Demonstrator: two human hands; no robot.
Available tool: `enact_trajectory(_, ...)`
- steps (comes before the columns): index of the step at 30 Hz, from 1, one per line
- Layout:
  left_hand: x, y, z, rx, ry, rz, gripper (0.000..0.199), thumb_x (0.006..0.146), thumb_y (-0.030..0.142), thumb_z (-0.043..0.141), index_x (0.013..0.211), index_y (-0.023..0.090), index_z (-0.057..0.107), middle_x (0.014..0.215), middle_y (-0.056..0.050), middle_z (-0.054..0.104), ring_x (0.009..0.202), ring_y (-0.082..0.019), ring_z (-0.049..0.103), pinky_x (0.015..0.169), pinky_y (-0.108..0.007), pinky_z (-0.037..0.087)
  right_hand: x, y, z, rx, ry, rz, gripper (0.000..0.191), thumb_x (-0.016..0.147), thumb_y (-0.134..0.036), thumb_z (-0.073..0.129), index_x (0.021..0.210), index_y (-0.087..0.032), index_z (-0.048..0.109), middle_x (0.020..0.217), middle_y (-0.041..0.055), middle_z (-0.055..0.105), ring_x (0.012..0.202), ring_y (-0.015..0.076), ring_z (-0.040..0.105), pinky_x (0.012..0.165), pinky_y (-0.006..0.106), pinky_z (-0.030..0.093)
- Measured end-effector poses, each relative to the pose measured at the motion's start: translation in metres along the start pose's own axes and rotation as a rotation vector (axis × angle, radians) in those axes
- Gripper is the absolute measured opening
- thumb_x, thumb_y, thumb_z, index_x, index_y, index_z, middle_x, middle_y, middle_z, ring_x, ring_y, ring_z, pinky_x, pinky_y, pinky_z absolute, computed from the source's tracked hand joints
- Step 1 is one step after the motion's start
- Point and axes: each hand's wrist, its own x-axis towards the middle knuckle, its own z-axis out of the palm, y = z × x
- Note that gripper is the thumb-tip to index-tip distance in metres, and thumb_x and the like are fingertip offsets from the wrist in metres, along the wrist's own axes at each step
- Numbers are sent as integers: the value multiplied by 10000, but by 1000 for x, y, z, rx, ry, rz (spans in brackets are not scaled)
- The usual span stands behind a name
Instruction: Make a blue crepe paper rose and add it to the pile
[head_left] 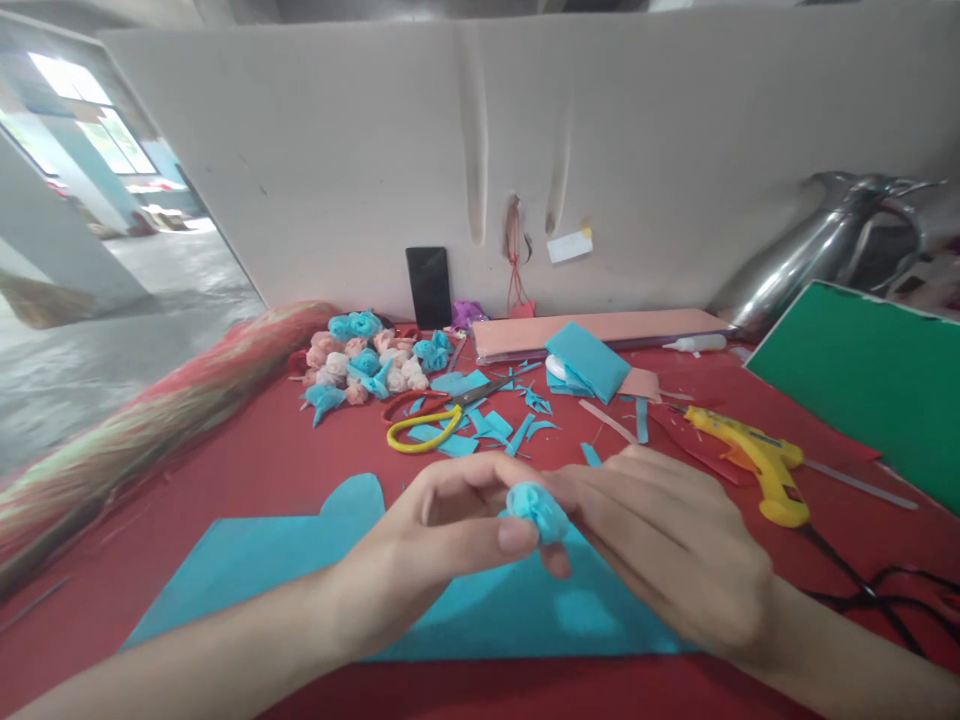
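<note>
A small light-blue crepe paper rose [537, 512] is held above the middle of the work surface. My left hand [442, 525] pinches it between thumb and fingers, the petals facing up. From the other side my right hand [675, 545] reaches in with bent fingers closed at the flower's edge; its fingertips are partly hidden behind the rose. Under both hands lies a flat blue paper sheet [217, 570], and a rounded blue piece [355, 503] sticks out beyond its far edge.
Beyond my hands are scissors [424, 430] among blue paper scraps [491, 425]. Finished paper roses [364, 360] are heaped at back left. Folded blue paper [589, 360] sits behind. A yellow glue gun [750, 452] with a cable, a green board [862, 385] and a metal jug [817, 250] stand right.
</note>
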Motion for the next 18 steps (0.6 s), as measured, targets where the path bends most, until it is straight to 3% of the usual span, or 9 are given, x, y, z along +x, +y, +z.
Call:
enact_trajectory(4,0,-2,1,29,-7,12,191,789,235,687,965,163,690,812,3,660,773,-84,610,772,-182,458,-2,0,2,-24,0,15,240,950,-102,329,956,-106,568,799,75,715,632,154,639,550,299,449)
enact_trajectory(9,0,1,-6,250,-40,46,473,760,351,703,1197,247,556,751,24,607,716,-106,559,746,-239,437,4,2,3,351,38,195,217,946,-130,409,887,-180,611,753,2,700,646,103,639,603,211,500)
enact_trajectory(13,-2,1,-7,557,81,165,329,759,240,704,1077,275,626,792,23,587,799,-131,539,784,-263,402,9,3,2,589,-34,286,299,962,-255,409,777,-197,637,660,-21,658,570,73,596,573,156,491)
enact_trajectory(18,-1,3,1,706,183,300,170,752,102,673,828,235,745,704,17,559,659,-97,494,623,-215,413,8,1,5,701,-48,255,277,957,-266,426,779,-177,620,657,-15,651,595,66,597,594,129,487)
